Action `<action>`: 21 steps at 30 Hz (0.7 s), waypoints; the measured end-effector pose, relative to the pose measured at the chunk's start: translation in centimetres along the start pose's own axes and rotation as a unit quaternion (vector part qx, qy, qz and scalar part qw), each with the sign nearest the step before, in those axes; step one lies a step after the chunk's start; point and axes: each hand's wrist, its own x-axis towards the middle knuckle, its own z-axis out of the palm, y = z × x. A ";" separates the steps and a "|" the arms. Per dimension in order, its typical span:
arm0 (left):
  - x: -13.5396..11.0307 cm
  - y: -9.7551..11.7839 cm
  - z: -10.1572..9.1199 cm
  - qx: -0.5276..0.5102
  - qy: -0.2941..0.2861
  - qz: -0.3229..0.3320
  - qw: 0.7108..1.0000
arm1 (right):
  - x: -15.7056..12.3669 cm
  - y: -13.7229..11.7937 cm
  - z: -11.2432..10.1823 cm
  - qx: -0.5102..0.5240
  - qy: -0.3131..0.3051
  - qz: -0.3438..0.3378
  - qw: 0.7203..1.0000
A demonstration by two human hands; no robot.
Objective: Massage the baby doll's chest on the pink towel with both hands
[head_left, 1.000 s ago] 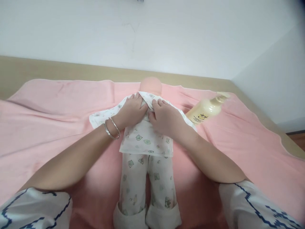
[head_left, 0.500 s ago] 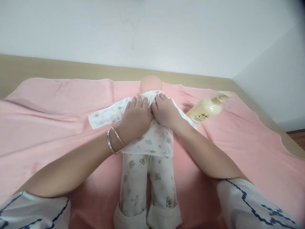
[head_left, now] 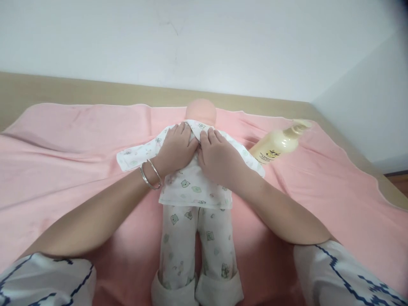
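Observation:
A doll with a round, bare pinkish head (head_left: 200,111) lies in a white baby top (head_left: 197,193) printed with small green animals. Its matching trousers (head_left: 180,238) have turned-up cuffs. My left hand (head_left: 178,146), with two silver bangles at the wrist, rests on the chest with fingers stretched out. Beside it my right hand (head_left: 218,157) lies across the chest, its fingers extended toward the neckline. The hands nearly meet at the middle of the top, where the fabric overlaps in a fold. What lies beneath my palms is hidden.
A pink blanket (head_left: 79,178) with creases lies under the doll on a wooden surface (head_left: 95,87). To the right, a pale yellow pump bottle (head_left: 277,143) lies tilted close to the doll's sleeve. A white wall (head_left: 127,42) stands behind.
My left hand has shifted slightly left and up the chest. My right hand has slid left and a little down. The fold at the neckline now lies farther left.

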 end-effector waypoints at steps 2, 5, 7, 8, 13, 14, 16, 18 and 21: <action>-0.1 0.1 0.5 -0.008 0.016 -0.022 1.000 | 0.2 0.1 -0.2 0.027 -0.007 0.011 1.000; -0.1 0.3 0.7 -0.060 0.028 -0.062 0.996 | 1.0 0.4 -0.4 0.072 -0.023 0.039 0.996; -0.1 0.5 0.7 -0.094 0.040 -0.088 0.991 | 1.5 0.4 -0.3 0.084 -0.022 0.064 0.994; 0.0 0.5 0.7 -0.104 0.044 -0.094 0.989 | 1.6 0.3 -0.2 0.084 -0.017 0.074 0.994; 0.0 0.6 0.8 -0.112 0.047 -0.095 0.988 | 2.0 0.2 0.8 0.078 0.011 0.080 0.994; -0.1 0.6 0.8 -0.110 0.049 -0.090 0.989 | 2.0 0.2 0.9 0.077 0.014 0.077 0.994; -0.2 0.5 0.8 -0.092 0.051 -0.065 0.992 | 2.0 0.3 1.0 0.076 0.013 0.073 0.994; -0.5 0.8 0.5 -0.069 0.045 -0.046 0.996 | 2.0 0.4 0.9 0.076 0.007 0.076 0.994; -1.0 1.7 -0.2 -0.075 0.023 -0.081 0.994 | 2.3 0.8 0.7 0.072 -0.004 0.074 0.995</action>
